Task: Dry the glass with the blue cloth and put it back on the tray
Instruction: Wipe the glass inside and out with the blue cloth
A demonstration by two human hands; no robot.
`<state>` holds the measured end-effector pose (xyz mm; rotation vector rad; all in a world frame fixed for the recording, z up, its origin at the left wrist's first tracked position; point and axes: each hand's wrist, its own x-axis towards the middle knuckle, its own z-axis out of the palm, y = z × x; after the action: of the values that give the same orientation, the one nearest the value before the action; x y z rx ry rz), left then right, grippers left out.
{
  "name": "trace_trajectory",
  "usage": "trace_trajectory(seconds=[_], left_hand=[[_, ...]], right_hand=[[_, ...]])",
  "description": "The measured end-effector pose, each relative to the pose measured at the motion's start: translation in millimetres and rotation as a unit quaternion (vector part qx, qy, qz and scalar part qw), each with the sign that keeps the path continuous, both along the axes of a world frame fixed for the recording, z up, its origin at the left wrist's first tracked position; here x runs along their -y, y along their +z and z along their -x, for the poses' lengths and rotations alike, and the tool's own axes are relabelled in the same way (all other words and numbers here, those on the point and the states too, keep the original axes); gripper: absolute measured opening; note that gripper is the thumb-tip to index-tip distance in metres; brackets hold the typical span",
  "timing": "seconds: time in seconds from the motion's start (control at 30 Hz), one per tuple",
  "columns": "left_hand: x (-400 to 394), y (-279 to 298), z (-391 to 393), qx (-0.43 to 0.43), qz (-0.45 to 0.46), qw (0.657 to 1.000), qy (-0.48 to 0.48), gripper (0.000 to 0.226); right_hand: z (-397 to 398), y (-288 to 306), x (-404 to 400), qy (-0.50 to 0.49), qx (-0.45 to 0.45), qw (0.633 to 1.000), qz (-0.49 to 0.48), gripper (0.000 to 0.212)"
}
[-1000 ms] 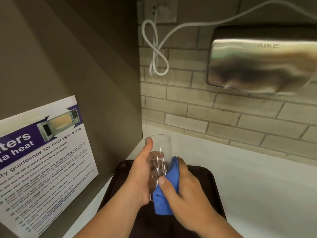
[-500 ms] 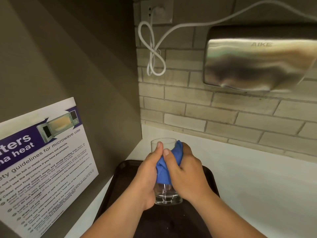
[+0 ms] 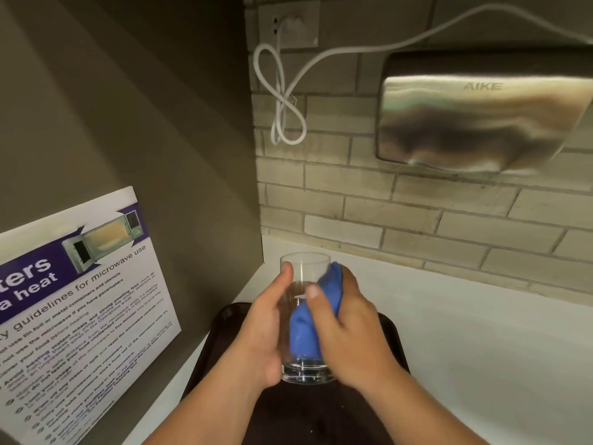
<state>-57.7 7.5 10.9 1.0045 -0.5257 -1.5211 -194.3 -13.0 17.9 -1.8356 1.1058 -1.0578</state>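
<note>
A clear drinking glass stands upright in the air above the dark brown tray. My left hand wraps around its left side. My right hand presses a bunched blue cloth against the glass's right and front wall. The cloth covers the glass from near the rim down to just above the thick base. The glass's base shows below both hands. Whether the base touches the tray cannot be told.
The tray lies on a white counter in a corner. A brick wall behind holds a steel hand dryer, its looped white cable and a socket. A microwave guideline poster hangs on the left wall.
The glass went from tilted to upright. My right hand slid the cloth up to the rim, then spread it back down along the glass's side. The view shifted slightly.
</note>
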Motion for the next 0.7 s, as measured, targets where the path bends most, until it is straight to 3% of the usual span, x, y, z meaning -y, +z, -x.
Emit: trace_trajectory(seconds=[0.13, 0.23, 0.33, 0.47, 0.53, 0.6, 0.7], left_hand=[[4.7, 5.6, 4.0, 0.012, 0.004, 1.0, 0.024, 0.075], [5.2, 2.9, 7.4, 0.064, -0.006, 0.996, 0.066, 0.067], [2.8, 3.6, 11.2, 0.063, 0.006, 0.997, 0.053, 0.072], [4.2, 3.9, 7.2, 0.008, -0.01, 1.0, 0.007, 0.081], [6.3, 1.2, 2.1, -0.012, -0.018, 0.999, 0.029, 0.08], [9.0, -0.7, -1.7, -0.019, -0.018, 0.998, 0.058, 0.079], [9.1, -6.2, -1.7, -0.009, -0.005, 0.998, 0.064, 0.076]], right_hand=[[0.8, 8.1, 22.9, -0.009, 0.024, 0.993, -0.117, 0.046], [-3.2, -0.3, 18.2, -0.008, 0.003, 0.999, -0.037, 0.04], [-5.9, -5.5, 20.5, -0.003, 0.019, 1.0, -0.013, 0.05], [-5.3, 0.6, 27.3, -0.018, 0.064, 0.986, -0.155, 0.047], [-1.1, -0.1, 19.4, -0.012, 0.087, 0.968, -0.235, 0.049], [3.0, -9.1, 5.7, 0.001, 0.033, 0.979, -0.2, 0.052], [0.3, -16.5, -16.8, 0.039, -0.068, 0.996, -0.047, 0.076]])
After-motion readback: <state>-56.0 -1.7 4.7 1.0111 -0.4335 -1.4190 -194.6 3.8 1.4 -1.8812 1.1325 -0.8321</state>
